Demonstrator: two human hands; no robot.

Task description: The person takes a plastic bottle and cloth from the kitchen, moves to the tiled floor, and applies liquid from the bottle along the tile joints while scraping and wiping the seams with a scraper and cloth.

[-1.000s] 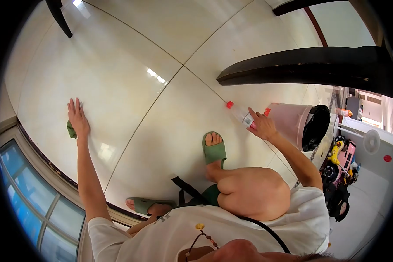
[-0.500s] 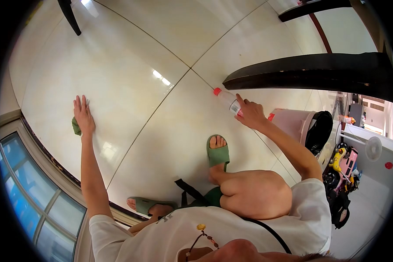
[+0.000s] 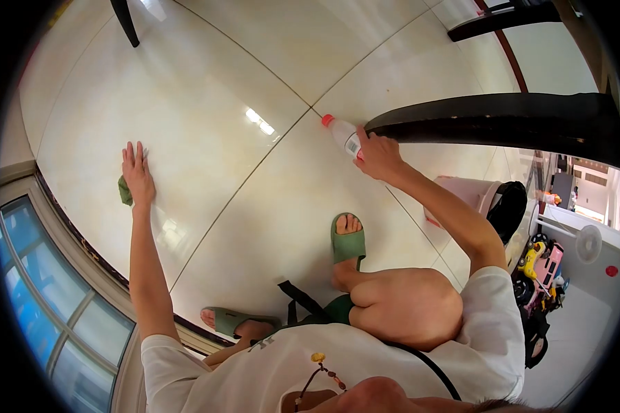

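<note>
My left hand [image 3: 139, 180] lies flat on the glossy tiled floor [image 3: 220, 151], its fingers stretched out and somewhat apart. A crumpled green cloth [image 3: 125, 191] shows at the outer side of this palm, and the hand hides whatever part of it is underneath. My right hand [image 3: 381, 156] is wrapped round the lower part of a clear plastic bottle [image 3: 342, 135] with a red cap and a printed label. The bottle is tilted, its cap pointing away and to the left, near the tip of a dark wooden leg.
The dark curved furniture leg [image 3: 489, 117] extends in from the right. Behind my right forearm stands a pinkish bin [image 3: 461, 196] with a black bag. Toys [image 3: 541, 265] lie far right. A glazed frame [image 3: 62, 296] borders the left. My green slippers [image 3: 348, 244] are on the floor.
My right hand has moved the bottle left and farther from me. The fingers of my left hand are spread a little more; that hand stays about the same place on the floor.
</note>
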